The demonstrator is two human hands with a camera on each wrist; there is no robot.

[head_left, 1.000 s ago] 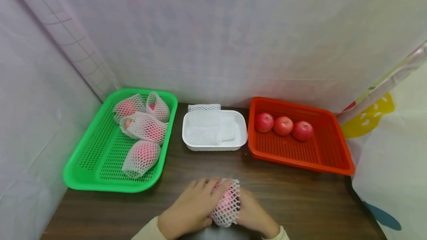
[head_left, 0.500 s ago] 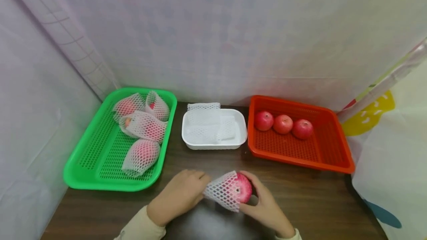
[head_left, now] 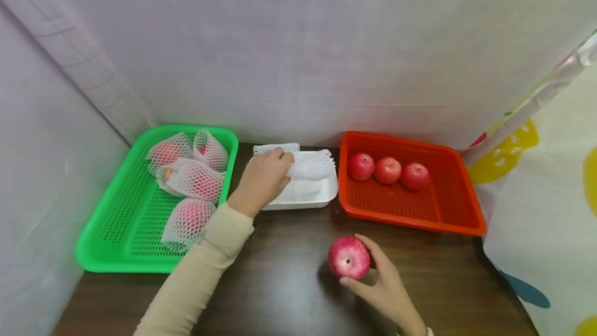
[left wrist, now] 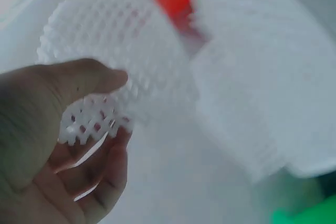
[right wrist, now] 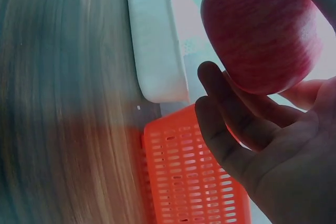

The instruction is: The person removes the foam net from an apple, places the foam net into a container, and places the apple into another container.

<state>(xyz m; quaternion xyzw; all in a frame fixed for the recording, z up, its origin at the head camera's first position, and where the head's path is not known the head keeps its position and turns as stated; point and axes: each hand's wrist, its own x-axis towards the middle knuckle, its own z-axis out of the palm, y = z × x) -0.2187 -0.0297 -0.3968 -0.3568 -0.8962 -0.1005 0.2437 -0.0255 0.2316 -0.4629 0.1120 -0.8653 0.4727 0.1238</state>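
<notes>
My left hand (head_left: 265,176) reaches over the white tray (head_left: 298,203) and pinches a white foam fruit net (head_left: 313,165). In the left wrist view the thumb lies on top of the net (left wrist: 152,72), with the fingers beneath. Closer to me, my right hand (head_left: 387,292) grips a bare red apple (head_left: 349,258) above the table, its dimpled end facing up. The right wrist view shows the apple (right wrist: 257,30) held between thumb and fingers. Another foam net (head_left: 276,147) sticks up at the tray's back edge, partly hidden by the left hand.
A green basket (head_left: 107,266) on the left holds several fruits in foam nets (head_left: 191,219). To the right of the tray, an orange-red basket (head_left: 410,227) holds three bare apples (head_left: 387,170). White cloth walls (head_left: 298,56) enclose the dark wooden table (head_left: 284,284).
The foam net has come off the apple, which is now bare in my right hand. My left hand has moved forward to the white tray with a net.
</notes>
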